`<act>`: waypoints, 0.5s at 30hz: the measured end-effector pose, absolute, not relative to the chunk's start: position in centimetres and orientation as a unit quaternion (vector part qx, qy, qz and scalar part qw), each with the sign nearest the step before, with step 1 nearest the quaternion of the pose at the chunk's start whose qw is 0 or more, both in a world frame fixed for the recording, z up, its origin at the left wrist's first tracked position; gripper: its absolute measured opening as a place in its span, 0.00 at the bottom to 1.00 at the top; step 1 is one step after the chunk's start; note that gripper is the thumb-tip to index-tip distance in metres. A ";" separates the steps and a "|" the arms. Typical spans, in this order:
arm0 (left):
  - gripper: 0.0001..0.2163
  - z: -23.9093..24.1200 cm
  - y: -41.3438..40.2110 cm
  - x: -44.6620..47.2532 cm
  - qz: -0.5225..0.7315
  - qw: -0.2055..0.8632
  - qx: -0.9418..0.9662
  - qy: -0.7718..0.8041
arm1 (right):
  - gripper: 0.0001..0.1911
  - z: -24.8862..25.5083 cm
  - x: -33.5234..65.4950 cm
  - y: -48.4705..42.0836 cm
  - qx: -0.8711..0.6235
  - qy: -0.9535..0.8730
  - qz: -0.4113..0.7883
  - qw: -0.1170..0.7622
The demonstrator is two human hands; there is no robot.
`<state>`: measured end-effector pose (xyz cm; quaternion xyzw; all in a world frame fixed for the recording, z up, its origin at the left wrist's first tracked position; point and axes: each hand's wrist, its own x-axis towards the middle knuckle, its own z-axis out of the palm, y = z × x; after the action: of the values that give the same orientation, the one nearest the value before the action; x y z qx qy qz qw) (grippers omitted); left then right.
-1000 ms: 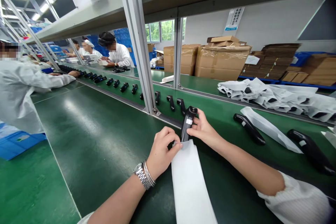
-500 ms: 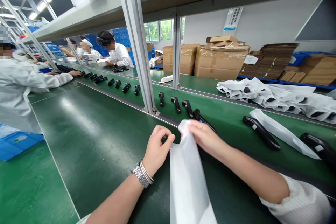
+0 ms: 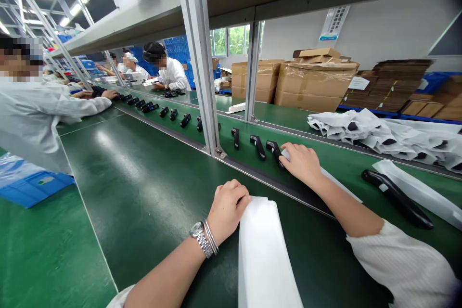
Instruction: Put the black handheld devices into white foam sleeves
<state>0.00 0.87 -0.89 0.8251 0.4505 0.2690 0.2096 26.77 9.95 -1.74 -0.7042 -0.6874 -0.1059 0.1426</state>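
Note:
My left hand (image 3: 228,209), with a watch and bangles on its wrist, is closed with thumb and finger at the top left corner of a stack of long white bags (image 3: 265,255). The stack lies in front of me on the green table. Over the belt, my right hand (image 3: 302,163) is closed on the end of a single white bag (image 3: 341,185), which stretches back behind my forearm. Its fingertips are beside a black angled handheld device (image 3: 275,154), partly covering it. Another such device (image 3: 257,147) lies just left.
More black devices (image 3: 186,120) line the green belt (image 3: 243,161) to the left. At right, a device (image 3: 397,197) lies beside a white bag (image 3: 418,187), with bagged items (image 3: 390,137) behind. A metal post (image 3: 200,57) stands ahead; a co-worker (image 3: 72,110) reaches in at left.
My right hand has moved away from the stack, forward and right over the belt, carrying a white bag. The left hand stays at the stack's corner. The view has shifted slightly left.

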 end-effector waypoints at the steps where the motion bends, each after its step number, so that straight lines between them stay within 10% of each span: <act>1: 0.10 -0.9 0.9 0.0 0.269 0.209 0.826 0.449 | 0.15 -1.9 27.0 10.6 -0.716 -0.679 -0.102 0.126; 15: 0.11 -1.2 1.0 0.2 0.278 0.225 0.829 0.430 | 0.22 -0.7 30.3 11.7 -0.734 -0.652 -0.131 0.137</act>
<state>0.22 1.03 -1.17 0.8290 0.4298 0.2784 0.2247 30.25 11.70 -0.65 -0.7342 -0.6519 -0.1307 0.1372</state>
